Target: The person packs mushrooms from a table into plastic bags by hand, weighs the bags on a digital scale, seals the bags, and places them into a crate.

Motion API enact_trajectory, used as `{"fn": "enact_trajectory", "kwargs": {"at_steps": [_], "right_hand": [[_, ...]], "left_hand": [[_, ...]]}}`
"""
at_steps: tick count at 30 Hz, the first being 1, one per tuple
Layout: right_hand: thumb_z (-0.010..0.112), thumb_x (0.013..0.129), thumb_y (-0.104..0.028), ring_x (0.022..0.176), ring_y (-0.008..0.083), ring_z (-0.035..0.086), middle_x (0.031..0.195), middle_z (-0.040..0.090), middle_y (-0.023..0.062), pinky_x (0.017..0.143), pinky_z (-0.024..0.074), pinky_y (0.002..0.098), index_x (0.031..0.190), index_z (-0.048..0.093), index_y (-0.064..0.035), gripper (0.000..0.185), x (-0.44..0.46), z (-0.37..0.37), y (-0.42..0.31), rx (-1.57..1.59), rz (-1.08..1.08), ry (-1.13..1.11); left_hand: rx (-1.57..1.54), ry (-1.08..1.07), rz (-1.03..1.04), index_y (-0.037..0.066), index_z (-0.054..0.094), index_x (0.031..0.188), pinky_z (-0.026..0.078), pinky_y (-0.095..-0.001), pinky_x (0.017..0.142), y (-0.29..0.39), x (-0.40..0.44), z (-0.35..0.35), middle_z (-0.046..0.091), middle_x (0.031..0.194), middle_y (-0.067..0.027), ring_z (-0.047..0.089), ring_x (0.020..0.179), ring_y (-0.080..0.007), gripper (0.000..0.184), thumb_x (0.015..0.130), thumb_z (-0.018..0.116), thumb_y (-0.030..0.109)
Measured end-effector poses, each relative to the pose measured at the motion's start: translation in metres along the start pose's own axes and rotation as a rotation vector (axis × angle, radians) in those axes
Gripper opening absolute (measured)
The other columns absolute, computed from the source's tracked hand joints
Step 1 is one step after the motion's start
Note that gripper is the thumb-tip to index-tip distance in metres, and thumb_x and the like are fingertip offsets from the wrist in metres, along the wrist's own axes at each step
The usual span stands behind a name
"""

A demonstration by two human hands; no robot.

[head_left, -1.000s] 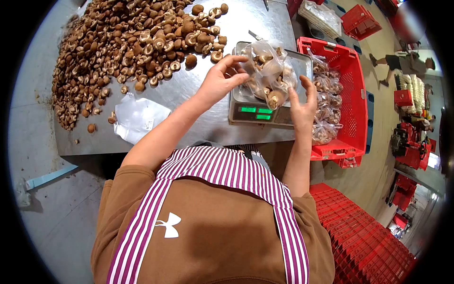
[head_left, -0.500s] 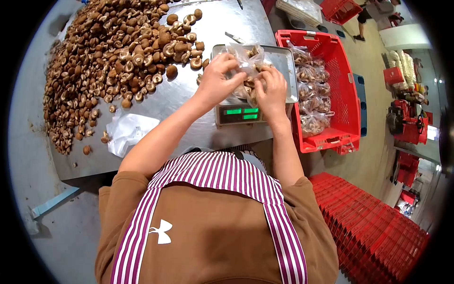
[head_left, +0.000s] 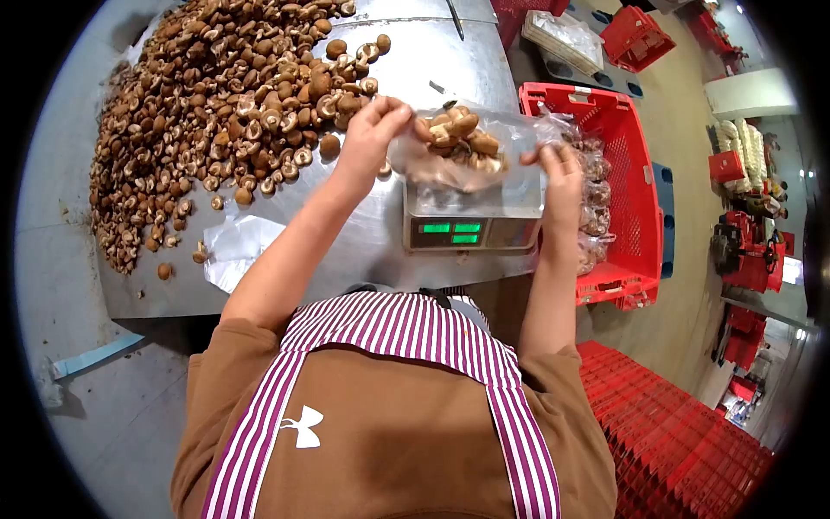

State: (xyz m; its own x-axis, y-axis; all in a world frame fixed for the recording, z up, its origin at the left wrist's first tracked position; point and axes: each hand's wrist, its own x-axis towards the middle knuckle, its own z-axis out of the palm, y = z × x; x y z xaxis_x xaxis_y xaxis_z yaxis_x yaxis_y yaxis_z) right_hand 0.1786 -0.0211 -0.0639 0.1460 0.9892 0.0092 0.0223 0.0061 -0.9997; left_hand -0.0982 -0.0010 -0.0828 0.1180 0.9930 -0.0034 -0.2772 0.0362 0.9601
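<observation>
A clear plastic bag [head_left: 522,131] is stretched sideways above the scale [head_left: 510,209], with several brown mushrooms [head_left: 462,130] in its middle. My left hand [head_left: 370,138] pinches the bag's left end. At the other end, the curled fingers of my right hand [head_left: 558,169] grip the bag; they are slightly blurred. The scale's green display is lit below the bag, but its digits are too small to read. Most of the scale's tray is hidden behind the bag.
A large mushroom heap [head_left: 216,104] covers the left of the metal table [head_left: 346,251], near flat plastic bags [head_left: 238,246]. A knife [head_left: 439,88] lies behind the scale. At right stands a red crate [head_left: 635,190] of filled bags; stacked red crates [head_left: 666,415] sit nearer.
My hands have moved apart, the right one outward to the right. The bag, bunched on the scale before, is now pulled wide and raised between them. The view has shifted slightly.
</observation>
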Motion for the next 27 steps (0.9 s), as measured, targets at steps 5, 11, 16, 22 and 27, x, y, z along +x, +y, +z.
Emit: {"fn": "enact_trajectory", "kwargs": {"at_steps": [5, 11, 16, 22, 27], "right_hand": [[0.056, 0.095, -0.009, 0.074, 0.0105, 0.057, 0.08, 0.062, 0.002, 0.07, 0.0456, 0.0254, 0.101, 0.062, 0.0001, 0.013, -0.018, 0.0, 0.023, -0.144, 0.067, -0.129], [0.056, 0.098, -0.013, 0.07, 0.0082, 0.054, 0.075, 0.059, 0.0004, 0.067, 0.0443, 0.0247, 0.098, 0.065, 0.0001, 0.016, -0.015, -0.002, 0.005, -0.195, 0.103, -0.089], [0.054, 0.1, -0.015, 0.076, 0.0117, 0.059, 0.079, 0.064, 0.0039, 0.075, 0.0477, 0.0261, 0.097, 0.065, 0.0016, 0.021, -0.014, 0.008, -0.009, 0.145, -0.106, 0.069], [0.053, 0.099, -0.013, 0.085, 0.012, 0.062, 0.088, 0.068, 0.0061, 0.077, 0.0496, 0.0261, 0.101, 0.066, 0.0018, 0.02, 0.005, 0.004, -0.022, 0.068, -0.036, -0.066], [0.051, 0.099, -0.009, 0.08, 0.0099, 0.062, 0.097, 0.07, 0.0059, 0.074, 0.0496, 0.0238, 0.114, 0.066, 0.0013, 0.023, 0.014, 0.003, -0.027, -0.004, 0.002, -0.285]], "left_hand": [[-0.066, 0.004, -0.122, 0.004, 0.061, 0.098, 0.048, -0.0281, 0.081, -0.001, -0.026, -0.011, 0.066, 0.081, -0.0051, 0.063, 0.076, -0.0134, 0.018, 0.097, 0.052, 0.019], [-0.065, -0.014, -0.184, 0.004, 0.06, 0.095, 0.048, -0.0263, 0.072, 0.006, -0.034, -0.014, 0.065, 0.081, -0.0061, 0.062, 0.076, -0.0129, 0.019, 0.097, 0.056, 0.022], [-0.059, -0.031, -0.08, 0.004, 0.062, 0.095, 0.047, -0.0268, 0.074, 0.031, -0.048, -0.002, 0.066, 0.081, -0.0062, 0.061, 0.076, -0.0123, 0.017, 0.096, 0.058, 0.02], [-0.054, 0.087, -0.044, 0.002, 0.061, 0.095, 0.049, -0.0299, 0.076, 0.033, -0.039, 0.017, 0.067, 0.082, -0.0074, 0.061, 0.076, -0.0135, 0.016, 0.098, 0.054, 0.016], [-0.057, 0.062, -0.06, 0.002, 0.062, 0.099, 0.05, -0.0277, 0.073, 0.024, -0.029, 0.037, 0.07, 0.095, -0.0108, 0.06, 0.075, -0.0118, 0.016, 0.098, 0.053, 0.015]]}}
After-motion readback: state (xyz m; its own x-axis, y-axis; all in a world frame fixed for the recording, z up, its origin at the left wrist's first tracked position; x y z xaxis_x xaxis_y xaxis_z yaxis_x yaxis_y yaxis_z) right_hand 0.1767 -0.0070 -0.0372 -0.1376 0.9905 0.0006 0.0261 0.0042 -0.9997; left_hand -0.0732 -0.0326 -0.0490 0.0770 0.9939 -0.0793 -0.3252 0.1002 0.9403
